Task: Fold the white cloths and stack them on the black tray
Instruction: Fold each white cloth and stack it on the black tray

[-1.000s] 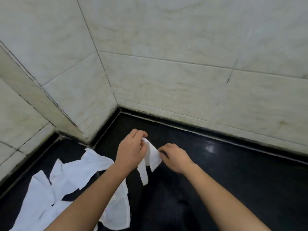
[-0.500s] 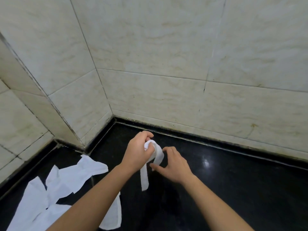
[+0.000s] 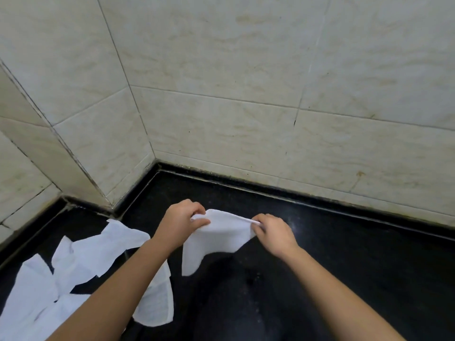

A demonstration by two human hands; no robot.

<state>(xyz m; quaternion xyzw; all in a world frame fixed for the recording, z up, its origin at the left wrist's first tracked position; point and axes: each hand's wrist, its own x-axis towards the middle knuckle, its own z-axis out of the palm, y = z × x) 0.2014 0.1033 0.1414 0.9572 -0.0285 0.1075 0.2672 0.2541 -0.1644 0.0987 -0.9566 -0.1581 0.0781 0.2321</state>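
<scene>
I hold one white cloth [image 3: 216, 238] stretched in the air above the black counter. My left hand [image 3: 181, 221] pinches its left top corner and my right hand [image 3: 274, 232] pinches its right top corner. The cloth hangs down between them, its lower left corner drooping lowest. A heap of several loose white cloths [image 3: 81, 262] lies spread on the counter at the lower left, partly hidden by my left forearm. No black tray can be told apart from the dark surface.
The glossy black counter [image 3: 344, 254] runs into a corner of beige marble-look wall tiles [image 3: 246, 107]. A wall juts out on the left [image 3: 81, 148], with a dark grout seam along the base.
The cloth was bunched and twisted between my hands; my hands have moved apart and pulled it open into a flat sheet.
</scene>
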